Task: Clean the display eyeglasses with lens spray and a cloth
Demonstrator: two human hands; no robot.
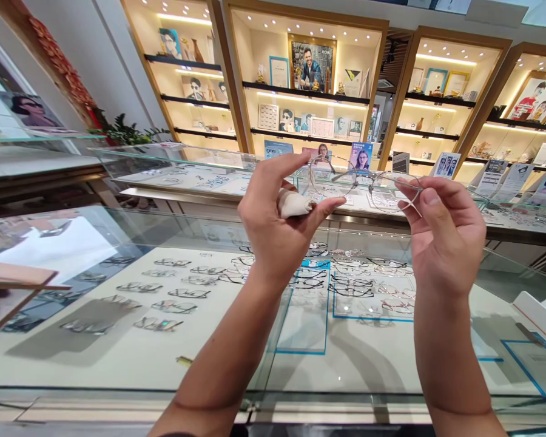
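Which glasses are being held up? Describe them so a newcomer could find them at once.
Start at the near glass counter. Above it, the left hand and right hand hold the glasses between them. They have thin rims and rounded lenses; unlike the frames laid out in the case, this pair is in the air.

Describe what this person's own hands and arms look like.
The left hand and right hand are bare: no gloves, rings or watch show. The left forearm and right forearm are uncovered too. A dark edge at the picture's bottom may be clothing; too little shows to tell.
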